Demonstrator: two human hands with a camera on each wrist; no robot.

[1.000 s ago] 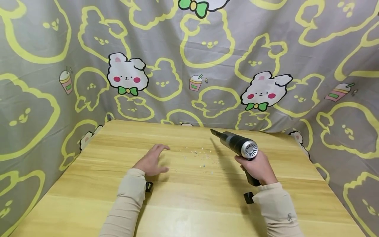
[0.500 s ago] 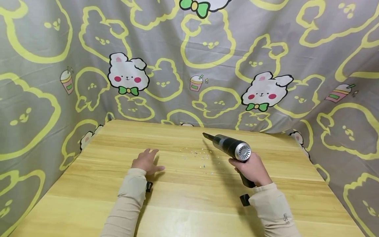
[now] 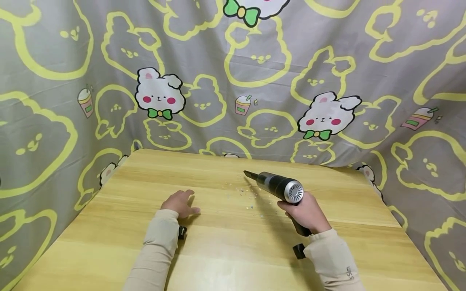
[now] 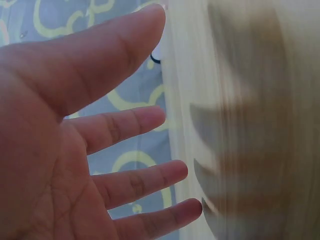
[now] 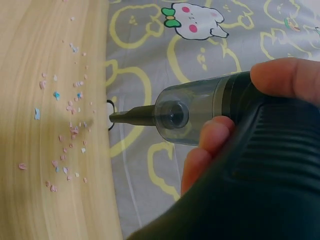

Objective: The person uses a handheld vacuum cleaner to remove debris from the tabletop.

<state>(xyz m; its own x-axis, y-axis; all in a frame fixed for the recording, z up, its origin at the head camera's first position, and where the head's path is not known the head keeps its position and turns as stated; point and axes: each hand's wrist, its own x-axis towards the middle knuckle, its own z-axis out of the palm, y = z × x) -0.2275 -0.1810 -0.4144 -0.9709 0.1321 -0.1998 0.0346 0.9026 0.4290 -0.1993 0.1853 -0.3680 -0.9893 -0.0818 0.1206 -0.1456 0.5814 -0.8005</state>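
Handheld vacuum (image 3: pixel 279 187) is up over the bench (image 3: pixel 225 258), right grip (image 3: pixel 309 213) wrapped round its handle (image 3: pixel 301 228), nozzle (image 3: pixel 251 175) angled forward-left near scattered pink and blue bits (image 5: pixel 74 130). Left grip (image 3: pixel 179 204) is released, fingers apart, left of the bits.

Curtained booth (image 3: pixel 204 60) w/ wood-grain tbl (image 3: pixel 225 258)

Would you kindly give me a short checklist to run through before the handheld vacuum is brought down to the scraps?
1. Handheld vacuum gripped by the right hand: ok.
2. Nozzle fitted at the clear chamber: ok.
3. Nozzle down at the scraps: not ok, held above the tabletop.
4. Left hand clear of the scraps: ok, off to their left.
5. Motor running: cannot tell.
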